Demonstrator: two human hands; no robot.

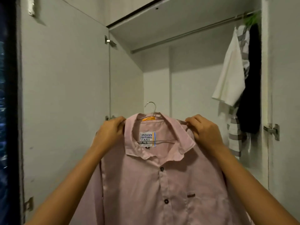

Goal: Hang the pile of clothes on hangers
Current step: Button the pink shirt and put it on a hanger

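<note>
A pink button-up shirt hangs on a metal wire hanger that I hold up in front of an open wardrobe. The hanger's hook sticks out above the collar, well below the rail. My left hand grips the shirt's left shoulder. At the right shoulder, my right hand pinches the fabric, where the hanger's wire end shows. The front is partly buttoned and a label shows inside the collar.
The wardrobe rail runs across the top, bare along most of its length. At its right end hang a white garment, a dark one and a striped one. The wardrobe doors stand open on both sides.
</note>
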